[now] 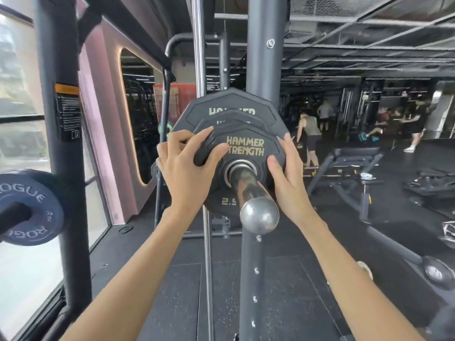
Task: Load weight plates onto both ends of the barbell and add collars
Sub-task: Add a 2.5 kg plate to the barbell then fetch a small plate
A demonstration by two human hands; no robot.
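A small black rubber weight plate [246, 148] with gold HAMMER STRENGTH lettering and a 2.5 mark sits on the chrome barbell sleeve [258, 212]. The sleeve's rounded end points toward the camera and juts out well past the plate. The left hand [187, 166] grips the plate's left edge, fingers and thumb curled round the rim. The right hand [285, 173] clasps the right edge, with the thumb pressed on the face near the steel hub and the fingers wrapped over the rim. Directly behind on the same sleeve is a medium black plate [221, 121], and behind that a large black plate [221, 102], each showing above the one in front. A dark grey rack upright [263, 57] rises behind the stack. At the left, a blue-grey ROGUE plate [29, 207] hangs on a black storage peg [12, 214]. A black padded bench [354, 156] stands to the right on the dark rubber floor [295, 291].
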